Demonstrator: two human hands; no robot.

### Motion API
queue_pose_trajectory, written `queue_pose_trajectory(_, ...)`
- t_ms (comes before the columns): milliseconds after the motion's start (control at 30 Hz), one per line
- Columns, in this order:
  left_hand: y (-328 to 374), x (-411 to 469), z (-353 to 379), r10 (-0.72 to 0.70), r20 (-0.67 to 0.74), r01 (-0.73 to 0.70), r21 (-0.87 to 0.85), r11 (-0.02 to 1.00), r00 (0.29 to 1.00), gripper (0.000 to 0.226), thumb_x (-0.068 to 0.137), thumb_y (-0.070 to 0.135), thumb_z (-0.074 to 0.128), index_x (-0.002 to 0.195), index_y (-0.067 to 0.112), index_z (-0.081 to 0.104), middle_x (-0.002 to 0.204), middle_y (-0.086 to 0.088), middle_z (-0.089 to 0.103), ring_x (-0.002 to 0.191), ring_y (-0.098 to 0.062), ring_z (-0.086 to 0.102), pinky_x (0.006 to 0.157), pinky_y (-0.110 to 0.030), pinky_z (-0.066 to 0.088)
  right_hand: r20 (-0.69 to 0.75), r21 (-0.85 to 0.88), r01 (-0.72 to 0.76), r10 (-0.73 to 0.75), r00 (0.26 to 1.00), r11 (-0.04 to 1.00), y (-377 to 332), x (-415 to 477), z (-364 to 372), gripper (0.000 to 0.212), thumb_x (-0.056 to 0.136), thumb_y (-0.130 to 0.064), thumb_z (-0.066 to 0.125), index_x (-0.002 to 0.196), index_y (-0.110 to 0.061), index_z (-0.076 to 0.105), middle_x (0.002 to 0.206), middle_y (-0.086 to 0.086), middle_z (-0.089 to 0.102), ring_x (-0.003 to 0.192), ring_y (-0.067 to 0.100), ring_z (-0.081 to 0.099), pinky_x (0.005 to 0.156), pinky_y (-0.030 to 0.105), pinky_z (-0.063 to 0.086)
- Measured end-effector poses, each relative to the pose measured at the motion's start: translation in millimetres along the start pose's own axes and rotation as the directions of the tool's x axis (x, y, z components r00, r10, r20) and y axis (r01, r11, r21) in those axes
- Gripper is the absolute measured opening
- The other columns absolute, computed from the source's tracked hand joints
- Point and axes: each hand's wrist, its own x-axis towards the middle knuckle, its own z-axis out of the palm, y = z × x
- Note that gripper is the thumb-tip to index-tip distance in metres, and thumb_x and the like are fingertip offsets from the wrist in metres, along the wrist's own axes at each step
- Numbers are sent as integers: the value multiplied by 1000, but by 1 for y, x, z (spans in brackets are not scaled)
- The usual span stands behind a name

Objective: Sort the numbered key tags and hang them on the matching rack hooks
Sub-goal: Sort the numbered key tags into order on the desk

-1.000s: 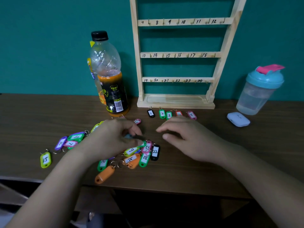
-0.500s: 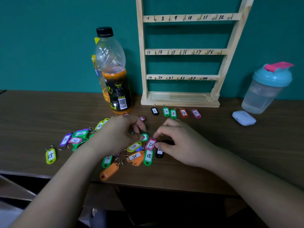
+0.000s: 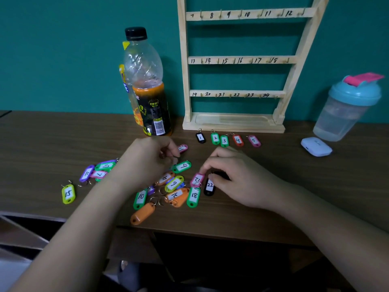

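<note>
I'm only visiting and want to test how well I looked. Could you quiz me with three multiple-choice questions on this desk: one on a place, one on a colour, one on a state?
1. Where do tags 1 to 5 lie relative to the rack?
A) hanging on it
B) in a row on the table before its base
C) piled behind it

2. What colour is tag 1?
A) black
B) orange
C) purple

3. How are the rack's visible hooks?
A) all full
B) half full
C) all bare

Answers:
1 B: they sit side by side just in front of the base.
2 A: its shell is black around a white label.
3 C: no tag hangs from any numbered rail.
</note>
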Motion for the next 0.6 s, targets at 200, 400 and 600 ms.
queue_pose_trajectory(200, -13, -13, -28, 0, 243, 2, -7, 1000, 970, 29, 74, 51, 91, 95, 45, 71, 96, 22, 71, 91, 1, 63, 78, -26, 50, -5, -11, 60, -60, 998, 998, -9, -1, 5, 26, 107, -32, 60, 131, -37, 69, 116, -20, 54, 117, 1, 48, 107, 34, 40)
queue_pose_trajectory(400, -10, -20, -25, 21, 305, -25, 11, 1000, 952, 37, 67, 54, 94, 95, 45, 73, 99, 19, 67, 94, 4, 61, 79, -22, 50, -25, -37, 115, -116, 993, 993, -22, 7, 19, 33, 108, -31, 58, 139, -38, 66, 113, -17, 52, 110, 6, 45, 100, 40, 41)
queue_pose_trajectory(600, -11, -21, -24, 26, 296, -32, 15, 999, 955, 32, 73, 53, 91, 98, 48, 73, 100, 20, 66, 96, 2, 60, 86, -30, 52, 15, -189, 161, -161, 987, 969, -23, 11, 22, 40, 106, -30, 54, 142, -42, 65, 119, -14, 51, 113, 12, 44, 96, 42, 40)
